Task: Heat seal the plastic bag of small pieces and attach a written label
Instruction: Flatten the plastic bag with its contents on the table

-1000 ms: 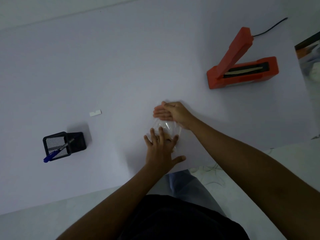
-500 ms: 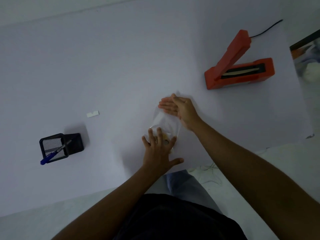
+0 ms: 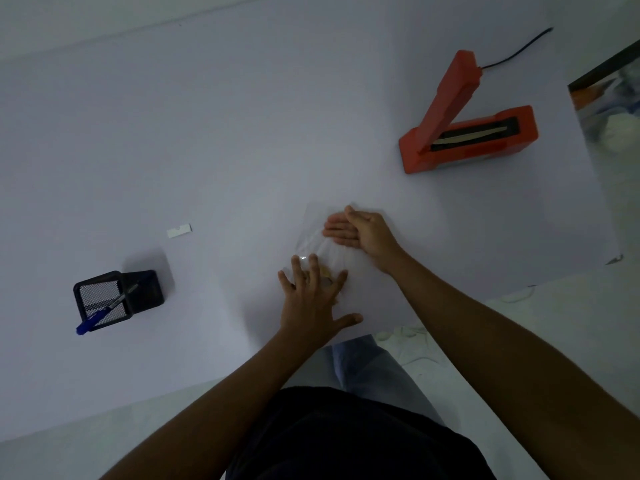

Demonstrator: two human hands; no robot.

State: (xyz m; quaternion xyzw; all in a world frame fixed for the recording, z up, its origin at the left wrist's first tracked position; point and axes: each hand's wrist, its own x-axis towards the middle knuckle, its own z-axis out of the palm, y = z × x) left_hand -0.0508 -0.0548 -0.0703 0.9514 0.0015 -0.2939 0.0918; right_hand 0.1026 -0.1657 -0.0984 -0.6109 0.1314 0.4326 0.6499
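Observation:
A clear plastic bag (image 3: 317, 242) lies flat on the white table (image 3: 242, 133), with small tan pieces showing under my left hand. My left hand (image 3: 311, 299) presses the bag's near end with fingers spread. My right hand (image 3: 360, 230) lies flat, edge-on, across the bag's far part, fingers straight and pointing left. An orange heat sealer (image 3: 467, 133) stands at the far right with its arm raised. A small white label (image 3: 179, 231) lies to the left. A blue pen (image 3: 104, 311) sticks out of a black mesh holder (image 3: 116, 299).
The sealer's black cord (image 3: 516, 51) runs off to the far right. The table's right edge (image 3: 595, 202) borders a cluttered area. The near edge runs just below my left hand, with my legs and the floor beyond it.
My right hand has slid away from me along the bag, from right beside my left fingers to the bag's far part. The left hand has stayed pressed on the near end.

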